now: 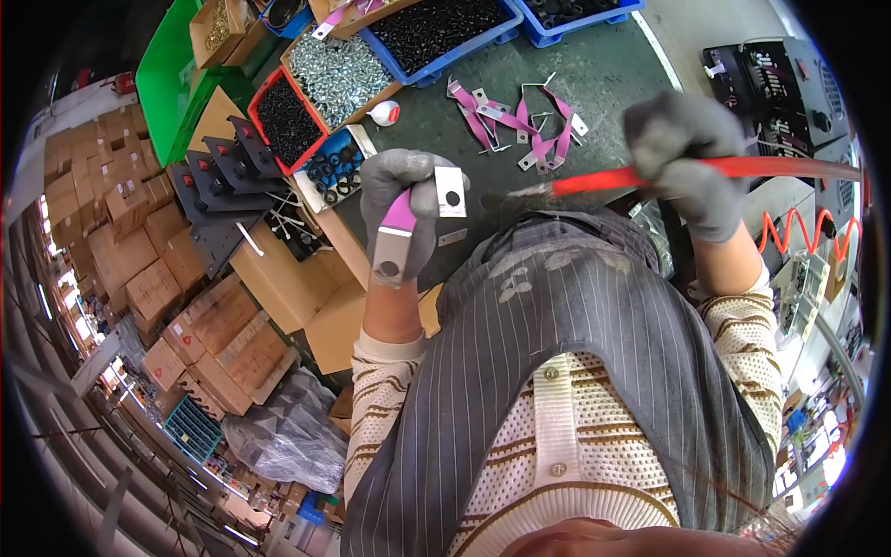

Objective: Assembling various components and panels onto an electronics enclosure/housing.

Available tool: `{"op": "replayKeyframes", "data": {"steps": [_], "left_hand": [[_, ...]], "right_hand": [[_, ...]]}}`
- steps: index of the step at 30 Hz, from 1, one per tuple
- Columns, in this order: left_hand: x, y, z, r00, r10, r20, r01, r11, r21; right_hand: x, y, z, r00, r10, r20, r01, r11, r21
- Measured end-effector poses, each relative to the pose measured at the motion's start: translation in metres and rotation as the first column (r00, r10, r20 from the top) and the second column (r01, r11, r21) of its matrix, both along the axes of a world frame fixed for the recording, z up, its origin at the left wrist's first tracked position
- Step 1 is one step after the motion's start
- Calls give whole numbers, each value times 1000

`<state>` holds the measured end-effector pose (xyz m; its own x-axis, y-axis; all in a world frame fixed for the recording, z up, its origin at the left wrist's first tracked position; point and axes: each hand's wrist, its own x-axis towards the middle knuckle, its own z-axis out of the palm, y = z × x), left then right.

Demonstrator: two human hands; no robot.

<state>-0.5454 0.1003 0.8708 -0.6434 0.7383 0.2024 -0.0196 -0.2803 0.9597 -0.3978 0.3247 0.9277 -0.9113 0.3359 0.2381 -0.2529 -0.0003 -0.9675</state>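
Head view: the left hand point(424, 200) grips a purple strap point(399, 212), its 2 metal ends point(391, 249) showing, near the green table point(422, 125). The right hand point(687, 158) is closed around a red stick point(594, 180) whose pale, brush-like tip points toward the strap, apart from it. Good handling likely means bracing the strap firmly, leaving the ends uncovered, and steadying the stick.

The left grip point(404, 190) and the right grip point(689, 165) are showing grey; inside them, the strap point(398, 217) is showing purple and silver, the tool point(594, 180) red. Below, the dark apron point(594, 306) is bearing pale stripes.
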Motion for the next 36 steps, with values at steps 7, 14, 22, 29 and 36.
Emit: {"op": "replayKeyframes", "data": {"steps": [7, 14, 22, 29, 36], "left_hand": [[-1, 4, -1, 981, -147, 126, 130, 983, 131], [-30, 6, -33, 951, 291, 102, -202, 836, -510], [-31, 18, -140, 987, 87, -133, -159, 573, -804], [-26, 70, -148, 944, 44, -327, -324, 317, -891], [-40, 47, -165, 976, 113, -186, -218, 479, -850]], "right_hand": [[-2, -4, 8, 988, 35, 149, -16, 992, -126], [10, 10, -39, 898, -235, 372, 354, 888, -292], [26, 23, -96, 790, -332, 516, 546, 764, -344], [28, 26, -107, 766, -321, 556, 550, 776, -309], [26, 25, -111, 788, -284, 546, 516, 788, -335]]}}
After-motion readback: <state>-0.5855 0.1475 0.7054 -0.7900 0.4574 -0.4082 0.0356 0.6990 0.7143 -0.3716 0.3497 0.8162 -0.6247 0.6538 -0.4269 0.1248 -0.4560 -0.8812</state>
